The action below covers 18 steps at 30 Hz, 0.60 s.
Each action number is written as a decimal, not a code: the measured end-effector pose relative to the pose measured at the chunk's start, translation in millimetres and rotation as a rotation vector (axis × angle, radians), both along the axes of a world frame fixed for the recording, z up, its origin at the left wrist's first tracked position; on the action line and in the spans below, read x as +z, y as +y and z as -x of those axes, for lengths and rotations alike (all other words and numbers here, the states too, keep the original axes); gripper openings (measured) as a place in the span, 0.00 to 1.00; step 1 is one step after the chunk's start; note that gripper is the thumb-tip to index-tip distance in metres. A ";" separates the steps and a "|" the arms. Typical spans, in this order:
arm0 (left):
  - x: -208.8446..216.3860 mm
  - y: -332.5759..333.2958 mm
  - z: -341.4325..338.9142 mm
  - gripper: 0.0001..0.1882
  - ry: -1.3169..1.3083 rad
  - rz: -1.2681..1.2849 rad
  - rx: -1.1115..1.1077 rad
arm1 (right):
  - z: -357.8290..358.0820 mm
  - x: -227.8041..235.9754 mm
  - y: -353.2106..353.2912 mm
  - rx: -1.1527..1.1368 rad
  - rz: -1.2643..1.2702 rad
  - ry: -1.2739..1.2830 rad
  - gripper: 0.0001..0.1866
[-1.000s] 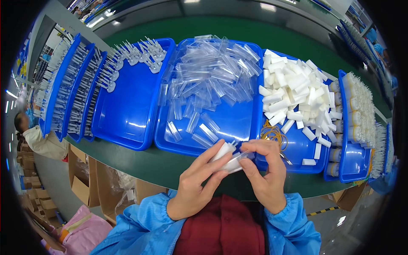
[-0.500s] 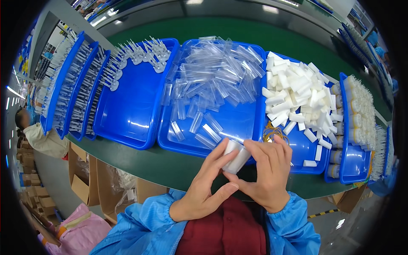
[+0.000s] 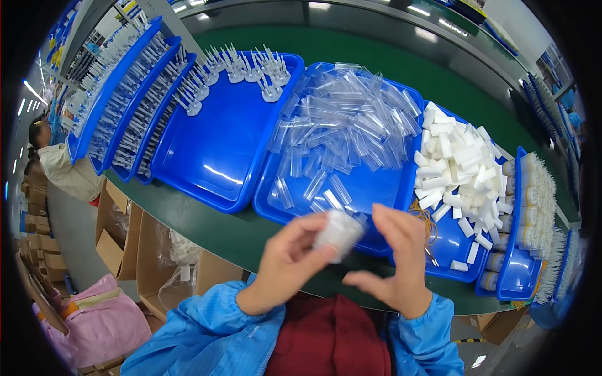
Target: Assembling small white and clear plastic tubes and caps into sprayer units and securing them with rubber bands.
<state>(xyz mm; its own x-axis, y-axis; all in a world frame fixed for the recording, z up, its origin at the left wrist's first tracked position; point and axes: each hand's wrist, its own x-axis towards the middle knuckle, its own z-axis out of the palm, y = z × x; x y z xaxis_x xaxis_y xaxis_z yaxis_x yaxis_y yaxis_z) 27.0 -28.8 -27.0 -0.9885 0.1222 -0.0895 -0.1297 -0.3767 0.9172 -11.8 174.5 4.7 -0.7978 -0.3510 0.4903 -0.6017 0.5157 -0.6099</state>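
Note:
My left hand [image 3: 291, 250] is closed on a whitish bundle [image 3: 340, 233], short and partly see-through. Motion blurs it, so its exact make-up cannot be told. To its right, my right hand [image 3: 401, 263] holds nothing, with thumb and fingers spread apart. Both hands are over the near edge of a blue tray [image 3: 266, 188] of clear plastic tubes [image 3: 351, 119]; a few of these lie loose just beyond the bundle. Right of that, another blue tray [image 3: 433, 254] carries a heap of white foam blocks [image 3: 461, 156], with a coil of tan cord [image 3: 428, 216] at its left side.
At the left, a blue tray [image 3: 210, 156] has white stemmed parts [image 3: 241, 66] along its far side. Stacked trays [image 3: 116, 103] of such parts stand beyond it. More trays [image 3: 520, 276] with bundled white pieces rise at the right. Cardboard boxes [image 3: 150, 257] sit below the green table [image 3: 207, 229].
My right hand has let go of the whitish bundle and opened. My left hand keeps it and has shifted slightly left. The view has turned, so the trays appear moved to the right.

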 end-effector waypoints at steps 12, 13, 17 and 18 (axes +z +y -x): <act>-2.2 -29.8 10.6 0.17 0.131 0.141 0.224 | 41.3 -23.4 -37.9 -0.075 -0.633 0.084 0.15; 0.7 -27.5 10.5 0.17 0.128 0.122 0.214 | 41.4 -21.7 -33.1 -0.078 -0.662 0.063 0.16; 3.3 -16.3 8.9 0.17 0.192 0.177 0.122 | 33.2 -15.3 -9.5 -0.140 0.060 -0.373 0.24; 3.6 -13.4 7.6 0.17 0.178 0.192 0.093 | 28.6 -8.1 -6.8 -0.170 0.290 -0.491 0.24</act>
